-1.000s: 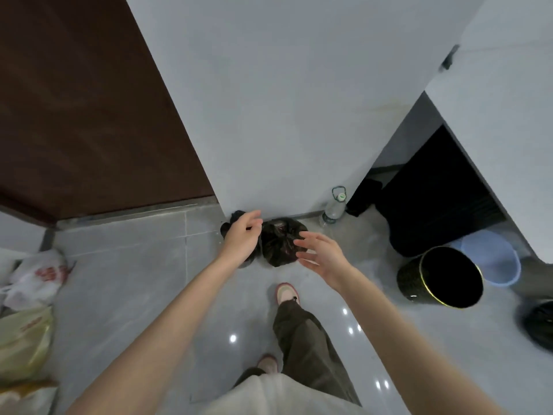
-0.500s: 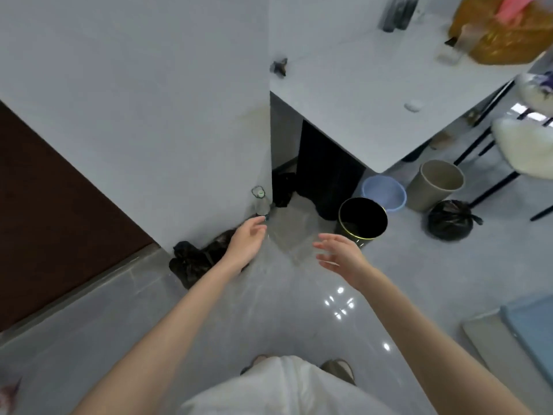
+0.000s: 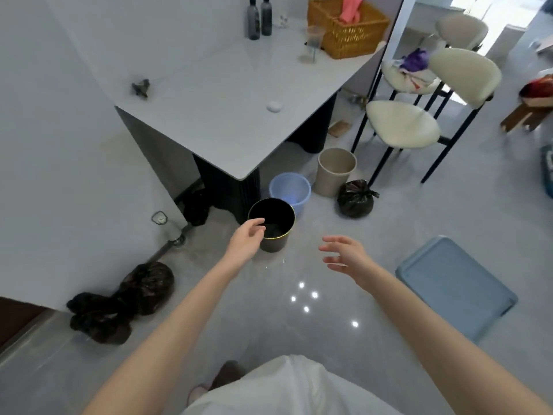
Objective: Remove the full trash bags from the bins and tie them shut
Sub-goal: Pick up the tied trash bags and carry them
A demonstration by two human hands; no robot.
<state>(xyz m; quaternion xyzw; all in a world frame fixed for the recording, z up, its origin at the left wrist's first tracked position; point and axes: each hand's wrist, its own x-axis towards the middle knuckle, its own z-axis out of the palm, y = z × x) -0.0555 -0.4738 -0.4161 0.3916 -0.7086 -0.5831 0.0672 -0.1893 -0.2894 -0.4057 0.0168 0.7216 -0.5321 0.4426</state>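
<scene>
Two tied black trash bags (image 3: 125, 301) lie on the floor by the white wall at the lower left. A third tied black bag (image 3: 355, 199) sits beside the beige bin (image 3: 335, 172). A black bin with a gold rim (image 3: 273, 224) stands in the middle, with a pale blue bin (image 3: 289, 190) behind it. My left hand (image 3: 246, 241) hovers with relaxed fingers in front of the black bin's near rim, holding nothing. My right hand (image 3: 344, 255) is held out with spread fingers to the right of that bin, also empty.
A white table (image 3: 227, 94) carries two dark bottles (image 3: 259, 17), a glass and a wicker basket (image 3: 348, 26). Cream chairs (image 3: 402, 124) stand at the right. A blue mat (image 3: 454, 287) lies on the floor at the right. A water bottle (image 3: 167, 227) leans against the wall.
My view has swung right from the bags by the wall to the bins. Both hands left those bags and moved toward the black bin, still empty.
</scene>
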